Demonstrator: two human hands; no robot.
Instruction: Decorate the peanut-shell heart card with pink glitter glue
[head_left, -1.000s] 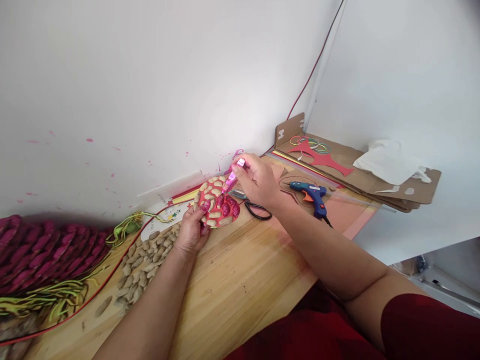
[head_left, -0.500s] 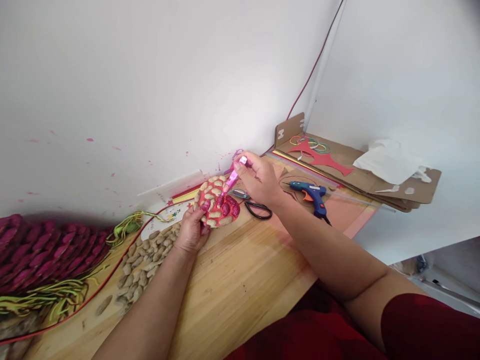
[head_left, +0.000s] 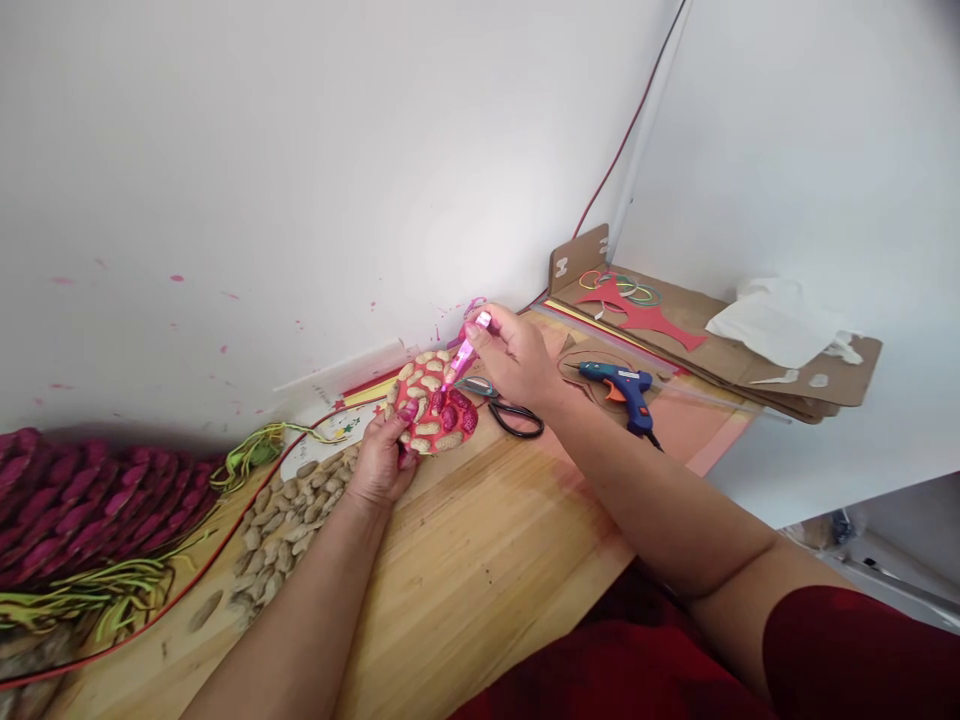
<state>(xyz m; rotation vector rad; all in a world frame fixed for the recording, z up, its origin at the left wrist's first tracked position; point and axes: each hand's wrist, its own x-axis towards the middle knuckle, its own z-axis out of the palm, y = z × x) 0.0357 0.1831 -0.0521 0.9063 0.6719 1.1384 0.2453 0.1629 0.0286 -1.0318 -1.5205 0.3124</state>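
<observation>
My left hand [head_left: 388, 455] grips the near left edge of a red disc [head_left: 429, 407] covered with whole peanuts, thumb on top. A few peanuts [head_left: 449, 418] at its right side are coloured deep pink; the others are plain tan. In my right hand [head_left: 517, 355] is a pink marker [head_left: 464, 356], held slanting down, its tip touching a peanut near the disc's middle. Pink stains show on my left thumb. Black-handled scissors [head_left: 517, 418] lie just right of the disc, their blades partly behind it.
Loose peanuts [head_left: 281, 545] lie left of my forearm. Beyond a red cord [head_left: 225, 558] are stacked pink-coloured peanut discs [head_left: 112, 500] with yellow-green strings [head_left: 97, 592]. A blue glue gun [head_left: 619, 385] rests at right, before cardboard [head_left: 795, 405] bearing a red cutout [head_left: 637, 312] and white tissue [head_left: 772, 320].
The disc and both hands have shifted very slightly left. The marker tip stays at the middle of the disc, and both grips are the same.
</observation>
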